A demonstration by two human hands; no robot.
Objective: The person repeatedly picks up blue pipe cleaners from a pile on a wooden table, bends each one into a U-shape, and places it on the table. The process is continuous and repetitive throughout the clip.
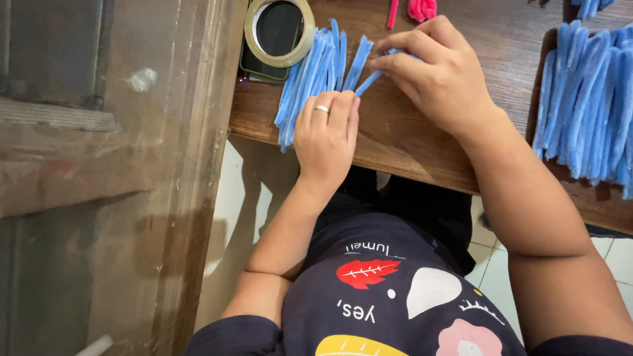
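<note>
Nearest the camera, a dark printed shirt (pixel 389 296) and both forearms are seen, reaching forward over the near edge of a brown wooden table (pixel 409 142).

The left hand (pixel 326 135) is laid palm down on the table, fingers together and slightly curled, a ring on one finger. Nothing is gripped by it; its fingertips are pressed against the near ends of a row of blue pipe cleaners (pixel 316 69), apparently so that the row is kept flat and its ends held in line.

The right hand (pixel 438 72) is closed in a pinch: one single blue pipe cleaner (pixel 369 82) is held between thumb and forefinger, slanted across the table with its lower end just beside the left fingertips. It is held at the upper end, probably so that it can be steered alongside the row, though the exact grip is hidden by the knuckles.

The pipe cleaners look fuzzy, light blue, straight and thin, laid side by side and fanning slightly toward the near table edge.

Farther off, a roll of clear tape (pixel 279 31) rests on a dark flat object at the top of the row. A pink fuzzy piece (pixel 422 9) lies beyond the right hand. At the right, a larger bundle of blue pipe cleaners (pixel 587 105) lies well apart.
</note>
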